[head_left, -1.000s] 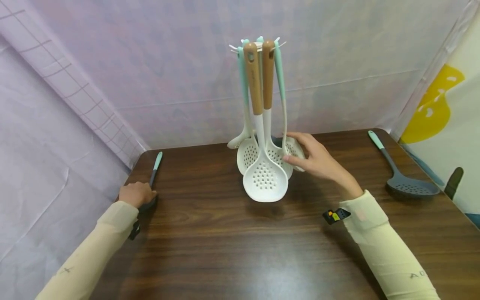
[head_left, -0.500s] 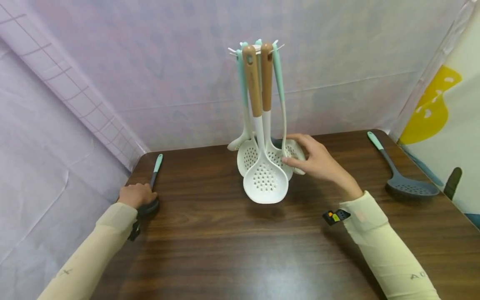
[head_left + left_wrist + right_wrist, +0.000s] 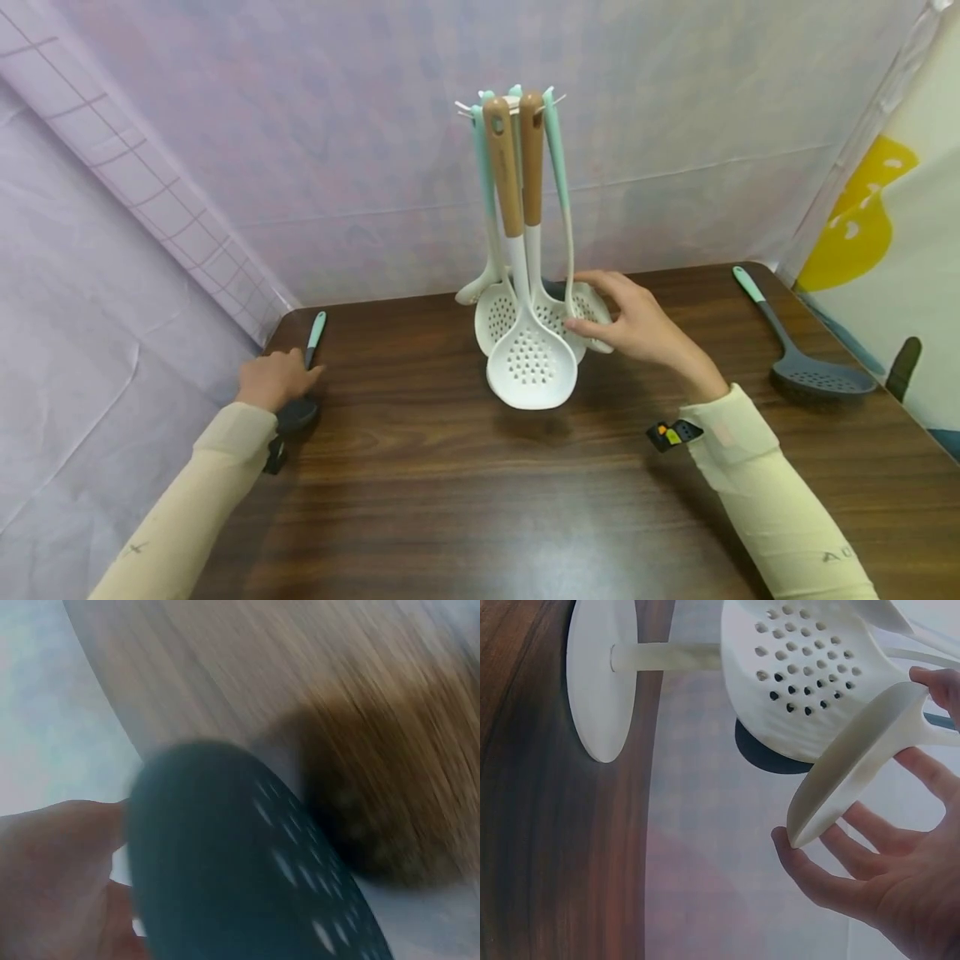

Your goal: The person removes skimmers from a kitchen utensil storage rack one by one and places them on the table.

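At the table's left edge my left hand (image 3: pixel 276 379) lies over the neck of a dark grey skimmer (image 3: pixel 298 414), thumb held out straight. Its mint handle points away from me. The blurred left wrist view shows this skimmer's perforated head (image 3: pixel 225 855) close up, fingers beside its edge, partly hidden. My right hand (image 3: pixel 637 321) holds the head of a white skimmer (image 3: pixel 590 304) with a mint handle, hanging on a rack. In the right wrist view, thumb and fingers (image 3: pixel 817 877) curl round that white head (image 3: pixel 855 765) from both sides.
The white rack stands on a round base (image 3: pixel 600 682) and carries several utensils, among them a white skimmer (image 3: pixel 532 367) with a brown handle in front. Another grey skimmer (image 3: pixel 821 375) lies at the table's right. Cloth walls (image 3: pixel 360 167) enclose the dark wooden table (image 3: pixel 450 500).
My left hand has shifted slightly forward over the grey skimmer and its thumb has spread outward, showing more of the dark head. My right hand keeps its hold on the white skimmer.
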`<state>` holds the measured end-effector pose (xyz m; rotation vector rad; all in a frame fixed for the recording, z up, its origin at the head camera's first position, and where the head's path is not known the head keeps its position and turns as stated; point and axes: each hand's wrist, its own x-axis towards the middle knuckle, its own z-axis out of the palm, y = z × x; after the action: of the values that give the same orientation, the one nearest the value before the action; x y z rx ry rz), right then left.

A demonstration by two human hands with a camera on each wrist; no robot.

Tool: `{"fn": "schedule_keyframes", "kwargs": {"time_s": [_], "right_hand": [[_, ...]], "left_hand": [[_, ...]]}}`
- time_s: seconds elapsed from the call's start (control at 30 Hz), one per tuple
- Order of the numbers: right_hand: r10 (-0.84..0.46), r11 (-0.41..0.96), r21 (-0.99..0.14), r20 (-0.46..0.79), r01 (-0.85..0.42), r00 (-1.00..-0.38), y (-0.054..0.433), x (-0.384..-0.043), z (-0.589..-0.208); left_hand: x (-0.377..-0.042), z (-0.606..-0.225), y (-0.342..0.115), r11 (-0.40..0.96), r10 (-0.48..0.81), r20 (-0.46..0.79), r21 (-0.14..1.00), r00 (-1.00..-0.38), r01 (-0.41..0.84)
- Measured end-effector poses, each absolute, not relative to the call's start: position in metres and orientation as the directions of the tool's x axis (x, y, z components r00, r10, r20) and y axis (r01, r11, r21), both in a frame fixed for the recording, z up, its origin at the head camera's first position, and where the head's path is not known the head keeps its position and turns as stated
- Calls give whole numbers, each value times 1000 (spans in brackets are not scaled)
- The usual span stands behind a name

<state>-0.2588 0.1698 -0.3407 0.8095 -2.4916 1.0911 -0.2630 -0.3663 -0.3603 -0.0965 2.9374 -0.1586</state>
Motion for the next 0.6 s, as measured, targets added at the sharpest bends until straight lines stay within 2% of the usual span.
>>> {"fn": "schedule_keyframes", "kwargs": {"time_s": [0.37,0.6], "right_hand": [[-336,605,-554,474,-572,-814,181,-254,-331],[-285,650,-604,369,-462,-885,198,-246,-319]], "left_hand": [[-268,-359,-324,999,7,-59,-50,-998,10],[-271,-359,-284,996,81,0,-29,-997,81]]}}
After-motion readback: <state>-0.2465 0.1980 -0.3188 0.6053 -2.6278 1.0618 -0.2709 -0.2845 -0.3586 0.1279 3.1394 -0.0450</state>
